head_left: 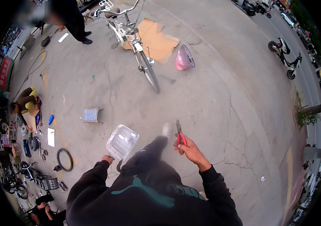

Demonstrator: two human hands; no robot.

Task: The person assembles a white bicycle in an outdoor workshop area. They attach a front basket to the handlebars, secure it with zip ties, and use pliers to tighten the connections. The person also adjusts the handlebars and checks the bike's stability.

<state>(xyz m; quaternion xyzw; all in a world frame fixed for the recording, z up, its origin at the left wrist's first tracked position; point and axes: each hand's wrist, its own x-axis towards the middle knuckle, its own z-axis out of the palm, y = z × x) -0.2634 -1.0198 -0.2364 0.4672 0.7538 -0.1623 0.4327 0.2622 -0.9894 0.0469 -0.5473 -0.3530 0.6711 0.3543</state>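
The place is outdoors, and the ground (pixel 209 101) is grey concrete with thin cracks running over it. Farther from the person, a white bicycle (pixel 139 49) stands upright beside a torn piece of brown cardboard (pixel 160 39), which lies flat. To the left I see a low stool (pixel 91 114) with a pale woven seat, and beyond it a black tyre (pixel 65 159) and a crouching co-worker (pixel 25 103) among scattered tools. On the right side a white scooter (pixel 286 56) stands near the road.

Of containers, the nearest is a clear plastic basket (pixel 117 142), in front of the person and a little to the left. Some clear, whitish thing is in it, too unclear to name. A pink bag (pixel 184 59) sits on the ground near the cardboard; its contents I cannot make out.

The left hand (pixel 108 159) has its fingers curled just at the basket's lower corner; whether they really grip it, I cannot tell. The right hand (pixel 190 150) is closed around the red handles of pliers (pixel 181 134), whose metal tip points away from the body.
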